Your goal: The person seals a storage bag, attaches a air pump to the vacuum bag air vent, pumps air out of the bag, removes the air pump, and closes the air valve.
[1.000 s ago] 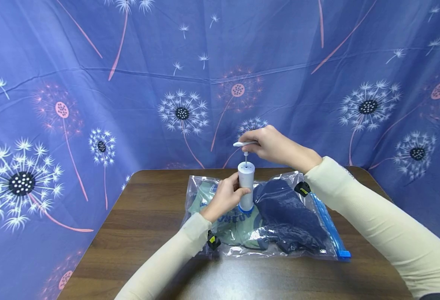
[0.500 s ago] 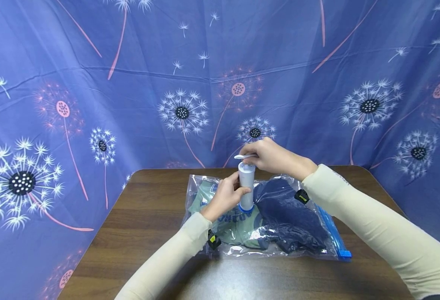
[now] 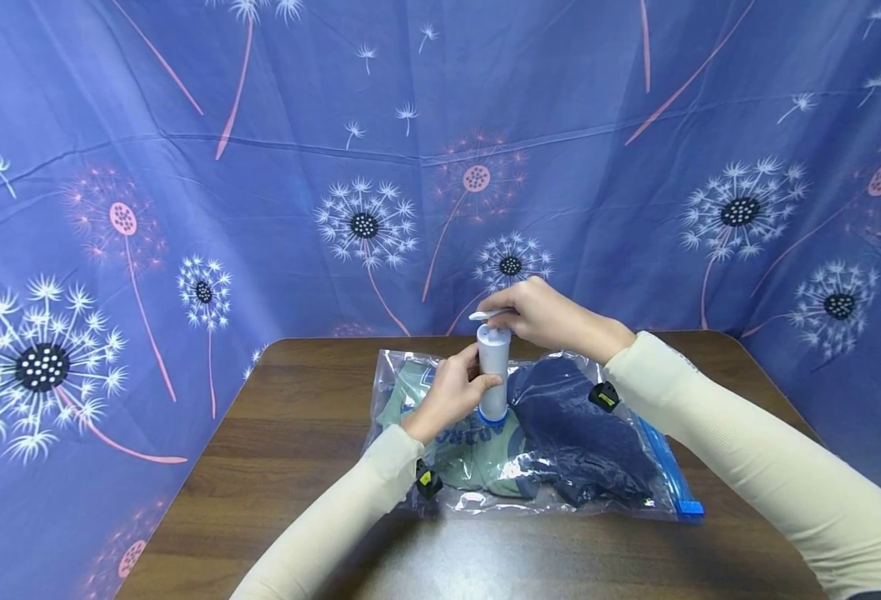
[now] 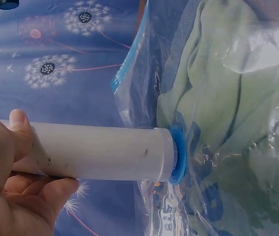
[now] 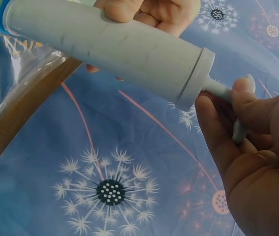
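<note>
A white hand pump (image 3: pixel 494 375) stands upright on a clear zip storage bag (image 3: pixel 463 502), its lower end set on a blue round valve (image 4: pixel 179 156). My left hand (image 3: pixel 451 390) grips the pump's barrel from the left side. Above it, my right hand (image 3: pixel 541 312) holds the white pump handle (image 3: pixel 485 315), fingers curled round it. The handle sits close over the barrel's top, with a short stretch of its stem (image 5: pixel 218 89) showing in the right wrist view. Inside the bag lie a green printed garment (image 3: pixel 470 467) and a dark navy garment (image 3: pixel 578 417).
The bag lies on a brown wooden table (image 3: pixel 260 467). A blue zip strip with a slider (image 3: pixel 689 507) runs along the bag's right edge. Behind the table hangs a blue curtain (image 3: pixel 275 217) with dandelion prints.
My right hand has moved down with the pump handle, sliding the metal rod into the barrel; over the last half second it barely moves. My left hand keeps its grip in place.
</note>
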`<state>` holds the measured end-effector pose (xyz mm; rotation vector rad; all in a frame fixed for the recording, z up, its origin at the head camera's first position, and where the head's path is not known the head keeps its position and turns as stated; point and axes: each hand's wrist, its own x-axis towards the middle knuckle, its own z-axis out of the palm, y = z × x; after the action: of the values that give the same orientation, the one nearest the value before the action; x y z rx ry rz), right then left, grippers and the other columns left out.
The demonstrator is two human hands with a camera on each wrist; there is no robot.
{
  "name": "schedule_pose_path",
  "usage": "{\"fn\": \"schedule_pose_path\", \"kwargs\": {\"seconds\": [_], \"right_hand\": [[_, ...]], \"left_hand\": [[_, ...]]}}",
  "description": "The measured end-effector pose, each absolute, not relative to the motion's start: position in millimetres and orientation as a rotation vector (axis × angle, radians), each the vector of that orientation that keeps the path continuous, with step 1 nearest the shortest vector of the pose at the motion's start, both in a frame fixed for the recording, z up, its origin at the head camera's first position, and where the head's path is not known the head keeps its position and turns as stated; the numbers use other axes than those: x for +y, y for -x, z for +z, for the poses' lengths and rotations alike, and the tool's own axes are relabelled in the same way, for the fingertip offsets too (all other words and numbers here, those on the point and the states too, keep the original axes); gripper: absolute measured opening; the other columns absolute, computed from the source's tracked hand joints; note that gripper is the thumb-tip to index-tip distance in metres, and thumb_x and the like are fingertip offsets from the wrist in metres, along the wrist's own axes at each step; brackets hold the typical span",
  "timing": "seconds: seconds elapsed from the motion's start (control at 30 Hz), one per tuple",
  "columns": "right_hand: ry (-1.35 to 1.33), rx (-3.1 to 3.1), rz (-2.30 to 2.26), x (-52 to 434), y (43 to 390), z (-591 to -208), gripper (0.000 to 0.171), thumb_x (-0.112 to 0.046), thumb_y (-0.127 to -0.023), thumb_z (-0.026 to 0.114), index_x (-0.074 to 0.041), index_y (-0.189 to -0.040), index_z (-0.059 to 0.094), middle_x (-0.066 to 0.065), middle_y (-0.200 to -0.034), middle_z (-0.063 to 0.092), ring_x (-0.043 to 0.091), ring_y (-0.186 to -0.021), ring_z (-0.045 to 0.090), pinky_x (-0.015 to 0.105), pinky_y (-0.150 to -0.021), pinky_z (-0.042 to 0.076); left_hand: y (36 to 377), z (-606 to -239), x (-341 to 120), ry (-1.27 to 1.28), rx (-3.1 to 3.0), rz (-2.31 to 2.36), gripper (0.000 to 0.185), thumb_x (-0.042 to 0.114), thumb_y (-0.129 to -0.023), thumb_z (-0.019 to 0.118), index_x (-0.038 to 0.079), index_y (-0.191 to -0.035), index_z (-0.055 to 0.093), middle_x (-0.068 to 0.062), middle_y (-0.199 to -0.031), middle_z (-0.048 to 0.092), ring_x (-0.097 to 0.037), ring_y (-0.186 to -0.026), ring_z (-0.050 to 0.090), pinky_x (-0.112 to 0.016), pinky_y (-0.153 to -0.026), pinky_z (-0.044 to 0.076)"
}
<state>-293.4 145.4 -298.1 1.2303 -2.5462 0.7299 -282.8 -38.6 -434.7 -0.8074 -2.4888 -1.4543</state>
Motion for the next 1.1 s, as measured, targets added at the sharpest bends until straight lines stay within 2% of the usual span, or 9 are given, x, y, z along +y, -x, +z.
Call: {"fn": "schedule_pose_path", "kwargs": {"seconds": [0.27,0.57,0.7,0.83,1.03,1.1], "right_hand": [[-1.237,-2.56,0.747,146,292,-295,0.023,0.002,-0.092,0.072,0.002,-0.115,0.077,0.017,-0.112,0.077,0.03,-0.101,0.076,0.039,-0.083,0.063],[-1.204,-2.569,0.738,146,288,-275,0.022,-0.002,-0.096,0.07,-0.001,-0.117,0.077,0.012,-0.106,0.079,0.021,-0.09,0.077,0.037,-0.076,0.062],[-1.182,-2.522,0.73,147,286,-261,0.021,-0.004,-0.097,0.07,-0.002,-0.116,0.077,0.009,-0.099,0.08,0.015,-0.079,0.074,0.031,-0.064,0.056],[-1.136,-2.448,0.743,149,285,-246,0.018,-0.006,-0.097,0.07,-0.004,-0.113,0.078,0.007,-0.093,0.079,0.01,-0.065,0.064,0.026,-0.056,0.047],[-1.112,-2.293,0.773,149,282,-225,0.017,-0.009,-0.098,0.07,-0.007,-0.113,0.079,0.004,-0.089,0.078,0.012,-0.054,0.05,0.023,-0.052,0.037],[-1.103,-2.247,0.78,148,281,-220,0.018,-0.009,-0.099,0.069,-0.007,-0.114,0.079,0.004,-0.093,0.079,0.01,-0.056,0.054,0.022,-0.053,0.038]], "left_hand": [[282,-433,-39,0.802,-2.503,-1.465,0.048,0.014,-0.096,0.073,0.003,-0.14,0.057,-0.016,-0.125,0.073,-0.024,-0.112,0.073,-0.03,-0.091,0.06],[283,-434,-39,0.795,-2.495,-1.439,0.044,0.013,-0.096,0.074,0.004,-0.136,0.06,-0.017,-0.12,0.074,-0.024,-0.108,0.074,-0.03,-0.087,0.061],[283,-434,-39,0.79,-2.493,-1.432,0.044,0.013,-0.095,0.075,0.003,-0.135,0.06,-0.016,-0.119,0.075,-0.024,-0.106,0.075,-0.03,-0.087,0.061],[283,-434,-39,0.784,-2.497,-1.433,0.045,0.014,-0.095,0.074,0.003,-0.136,0.06,-0.016,-0.12,0.074,-0.024,-0.107,0.075,-0.032,-0.087,0.061],[283,-435,-38,0.783,-2.49,-1.439,0.043,0.014,-0.095,0.075,0.003,-0.134,0.061,-0.018,-0.121,0.074,-0.027,-0.108,0.074,-0.033,-0.089,0.061],[283,-435,-38,0.787,-2.485,-1.445,0.043,0.014,-0.095,0.075,0.002,-0.133,0.061,-0.018,-0.121,0.074,-0.027,-0.108,0.074,-0.033,-0.089,0.061]]}}
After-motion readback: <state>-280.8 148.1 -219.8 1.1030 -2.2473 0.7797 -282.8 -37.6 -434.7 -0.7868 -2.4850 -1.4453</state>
